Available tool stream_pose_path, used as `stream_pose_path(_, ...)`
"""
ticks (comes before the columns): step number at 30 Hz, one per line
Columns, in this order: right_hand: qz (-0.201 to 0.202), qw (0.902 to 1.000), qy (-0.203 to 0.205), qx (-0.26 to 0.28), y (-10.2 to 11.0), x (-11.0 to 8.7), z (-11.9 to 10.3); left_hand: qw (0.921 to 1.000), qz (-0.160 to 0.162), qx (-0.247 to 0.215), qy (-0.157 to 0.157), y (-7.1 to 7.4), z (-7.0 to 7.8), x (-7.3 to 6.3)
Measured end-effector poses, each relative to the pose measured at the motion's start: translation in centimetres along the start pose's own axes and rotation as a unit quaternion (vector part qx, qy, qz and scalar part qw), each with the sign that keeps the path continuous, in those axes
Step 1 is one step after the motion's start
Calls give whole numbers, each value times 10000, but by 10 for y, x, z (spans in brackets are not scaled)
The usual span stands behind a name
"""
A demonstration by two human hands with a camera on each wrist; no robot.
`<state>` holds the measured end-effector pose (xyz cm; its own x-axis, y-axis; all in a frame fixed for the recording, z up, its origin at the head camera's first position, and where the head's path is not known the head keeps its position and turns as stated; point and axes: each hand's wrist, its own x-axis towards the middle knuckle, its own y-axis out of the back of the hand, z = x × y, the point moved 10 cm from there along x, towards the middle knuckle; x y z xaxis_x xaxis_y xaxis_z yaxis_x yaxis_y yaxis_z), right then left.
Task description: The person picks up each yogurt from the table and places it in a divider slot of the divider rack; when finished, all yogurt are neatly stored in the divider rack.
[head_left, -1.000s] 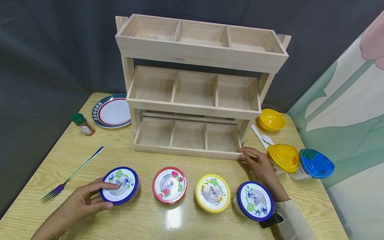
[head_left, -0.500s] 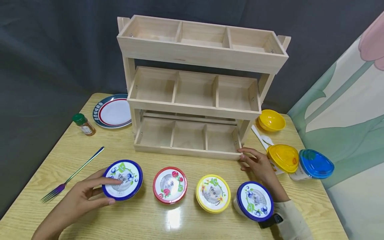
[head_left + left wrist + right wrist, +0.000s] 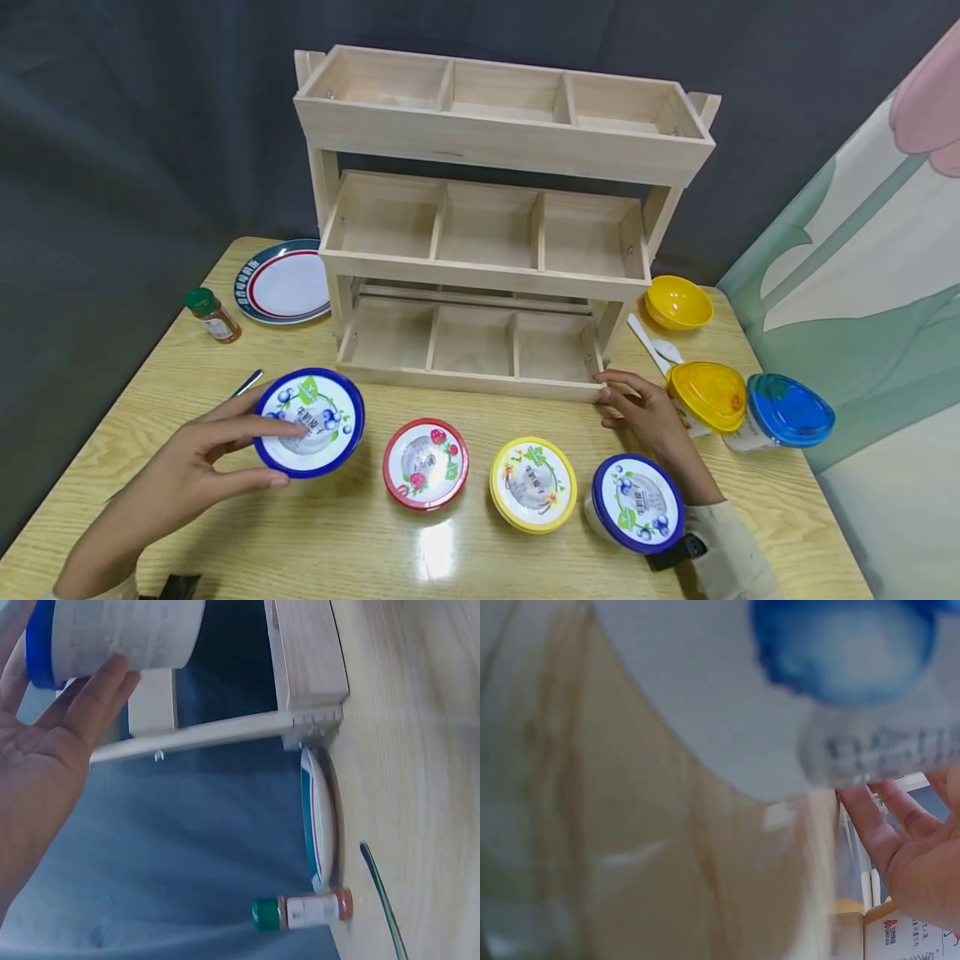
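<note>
Tub with blue-rimmed blueberry lid (image 3: 309, 422) was held in grip of left hand (image 3: 197, 457), raised above bench (image 3: 360, 554); right hand (image 3: 651, 418), fingers relaxed, touched bottom corner of wooden rack (image 3: 480, 273).

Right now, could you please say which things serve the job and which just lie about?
Likely job: held blueberry tub, rack, red tub, front yellow tub, other blueberry tub.
Seemingly idle: plate, bottle, fork, bowl, spoon, rear yellow tub, rear blue tub.
</note>
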<state>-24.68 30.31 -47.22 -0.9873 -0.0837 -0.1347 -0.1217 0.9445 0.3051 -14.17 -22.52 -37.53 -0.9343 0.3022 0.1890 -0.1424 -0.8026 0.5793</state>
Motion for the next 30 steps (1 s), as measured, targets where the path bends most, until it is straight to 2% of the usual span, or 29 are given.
stream_pose_path(7, -66, 9999, -7, 119, 0, 0, 0, 9986, 198, 131, -475, 4, 26, 18)
stream_pose_path(9, -58, 9999, 8, 92, 1, 0, -1, 9969, 230, 200, -721, 7, 35, 26)
stream_pose_path(12, -19, 10000, -3, 65, 1, 0, 0, 9915, 294, 409, -1202, 14, 52, 40)
stream_pose_path(16, 10, 9998, -9, 205, -1, 0, 0, 9791, 412, 558, -1913, 22, 71, 58)
stream_pose_path(19, 32, 9996, 56, 287, -1, -1, 0, 9730, 473, 498, -2202, 27, 81, 72)
stream_pose_path(23, 57, 9995, 110, 299, -1, -2, -1, 9723, 607, 444, -2214, 32, 90, 88)
stream_pose_path(30, 47, 9995, 68, 315, -1, -2, 1, 9730, 830, 394, -2118, 34, 105, 108)
